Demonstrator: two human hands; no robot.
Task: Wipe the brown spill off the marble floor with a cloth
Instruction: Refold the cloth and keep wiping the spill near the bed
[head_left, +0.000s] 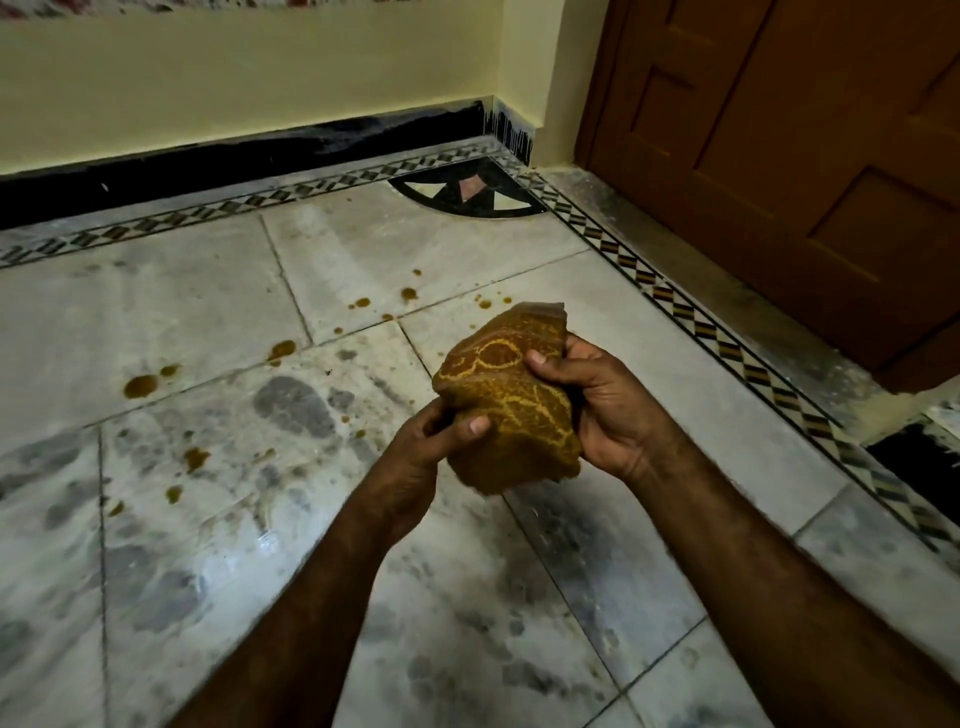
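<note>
A brown cloth (511, 395) with yellow line patterns is bunched up and held above the floor between both hands. My left hand (421, 457) grips its lower left side, thumb on top. My right hand (597, 400) grips its right side, thumb pressed on the upper part. Brown spill drops lie scattered on the marble floor (218, 312): a large drop (140, 385) at the left, several smaller ones (195, 458) nearer to me, and several (409, 294) farther out beyond the cloth.
A yellow wall with a black skirting (249, 150) runs along the far side. A brown wooden door (810, 156) stands at the right. A patterned tile border (691, 317) edges the floor. Grey smudges like footprints (293, 405) mark the marble.
</note>
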